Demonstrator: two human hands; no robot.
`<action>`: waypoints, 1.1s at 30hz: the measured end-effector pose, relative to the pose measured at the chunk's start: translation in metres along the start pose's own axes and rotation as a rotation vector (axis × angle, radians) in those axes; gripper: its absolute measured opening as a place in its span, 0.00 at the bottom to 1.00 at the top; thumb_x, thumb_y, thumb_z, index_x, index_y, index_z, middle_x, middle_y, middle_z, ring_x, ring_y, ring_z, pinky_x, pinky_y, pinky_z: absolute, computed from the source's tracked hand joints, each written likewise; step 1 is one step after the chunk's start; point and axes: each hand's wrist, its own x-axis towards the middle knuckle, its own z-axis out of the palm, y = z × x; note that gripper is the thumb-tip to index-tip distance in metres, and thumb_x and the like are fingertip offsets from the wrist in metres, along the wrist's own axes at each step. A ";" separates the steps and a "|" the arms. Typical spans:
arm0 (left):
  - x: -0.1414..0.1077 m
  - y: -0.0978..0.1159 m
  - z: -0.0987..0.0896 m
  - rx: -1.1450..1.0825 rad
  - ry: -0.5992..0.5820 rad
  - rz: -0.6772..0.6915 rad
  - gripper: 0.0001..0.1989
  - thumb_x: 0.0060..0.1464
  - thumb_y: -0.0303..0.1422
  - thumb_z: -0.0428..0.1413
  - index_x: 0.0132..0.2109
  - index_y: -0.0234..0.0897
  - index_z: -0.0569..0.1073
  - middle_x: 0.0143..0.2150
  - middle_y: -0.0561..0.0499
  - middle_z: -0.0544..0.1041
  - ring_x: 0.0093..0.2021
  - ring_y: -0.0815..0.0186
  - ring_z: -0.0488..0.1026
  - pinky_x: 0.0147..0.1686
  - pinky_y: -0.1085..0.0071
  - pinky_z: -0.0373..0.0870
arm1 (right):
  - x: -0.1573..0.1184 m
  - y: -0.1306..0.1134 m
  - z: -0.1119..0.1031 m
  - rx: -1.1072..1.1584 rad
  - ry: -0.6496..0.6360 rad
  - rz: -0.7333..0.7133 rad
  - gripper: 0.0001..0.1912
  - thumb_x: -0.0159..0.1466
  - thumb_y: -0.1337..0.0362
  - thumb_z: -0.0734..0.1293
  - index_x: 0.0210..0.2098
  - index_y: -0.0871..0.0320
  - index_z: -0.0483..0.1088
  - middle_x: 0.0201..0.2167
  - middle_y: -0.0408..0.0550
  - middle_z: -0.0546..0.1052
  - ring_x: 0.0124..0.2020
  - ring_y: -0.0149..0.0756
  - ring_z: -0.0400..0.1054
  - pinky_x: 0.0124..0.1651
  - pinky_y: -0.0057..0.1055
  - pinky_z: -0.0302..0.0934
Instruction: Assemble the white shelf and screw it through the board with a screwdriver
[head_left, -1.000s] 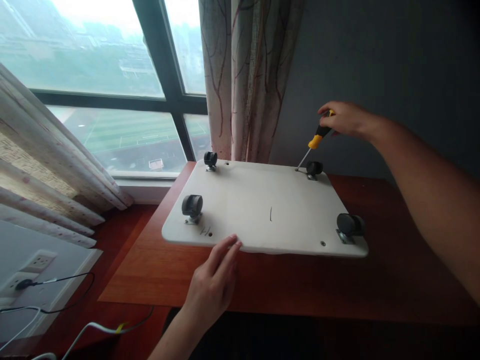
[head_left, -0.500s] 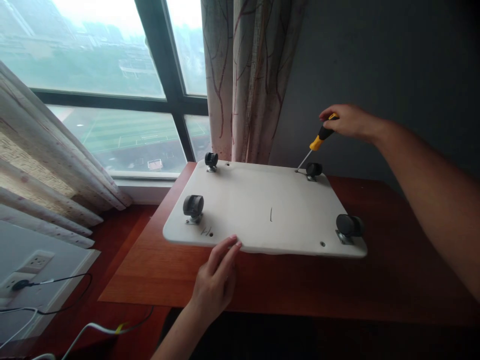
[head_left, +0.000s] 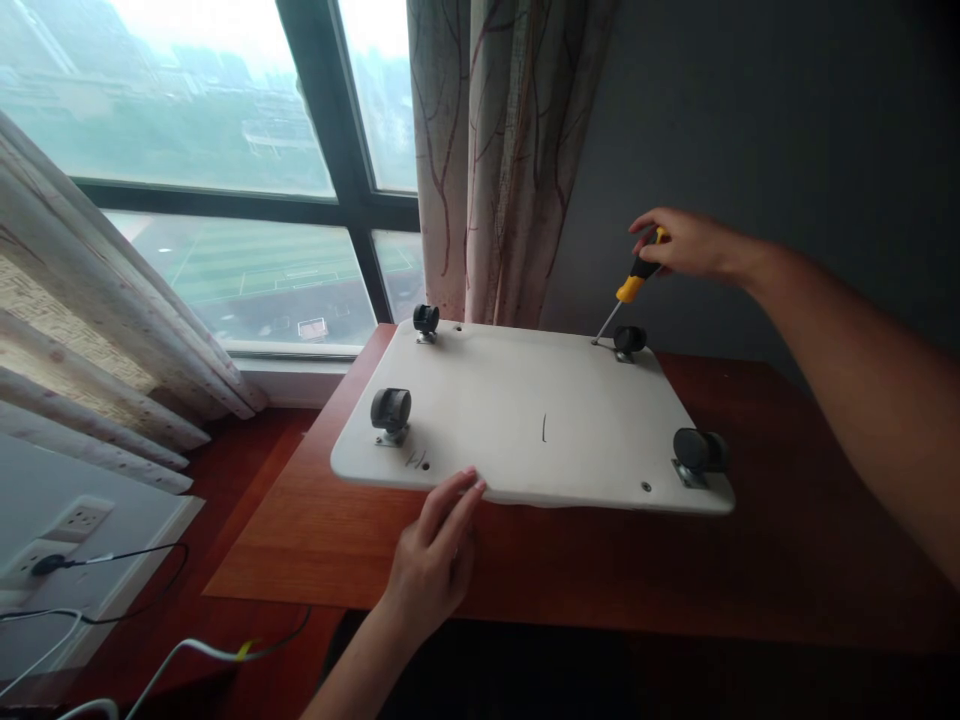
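My right hand (head_left: 675,240) grips the black and yellow handle of a screwdriver (head_left: 631,285). The tool leans, and its tip is at a hole near the far right edge of a white board (head_left: 510,400). Right beside the tip stands a black caster (head_left: 628,340). My left hand (head_left: 439,530) holds the board's near edge, two fingertips on top and the thumb hidden. Other black casters are fixed near the corners: one at the far left (head_left: 425,322), one at the near left (head_left: 391,412) and one at the near right (head_left: 699,452). Small holes and pen marks show on the board.
Under the board is a reddish-brown wooden table (head_left: 300,545). Behind it hang a patterned curtain (head_left: 502,180) and a grey wall (head_left: 712,120). A window (head_left: 247,260) is at the left. Cables (head_left: 202,650) and a wall socket (head_left: 82,520) are at the lower left.
My right hand has shifted slightly left, and the screwdriver handle has tilted a little with it, its tip still at the same hole. My left hand stays on the near edge.
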 end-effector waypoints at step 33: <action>-0.002 -0.002 0.001 -0.013 -0.018 -0.001 0.32 0.63 0.19 0.48 0.71 0.43 0.60 0.68 0.39 0.65 0.66 0.56 0.69 0.60 0.61 0.75 | -0.007 -0.017 0.005 -0.104 0.101 0.139 0.16 0.63 0.54 0.66 0.46 0.54 0.74 0.42 0.56 0.78 0.44 0.51 0.73 0.45 0.46 0.68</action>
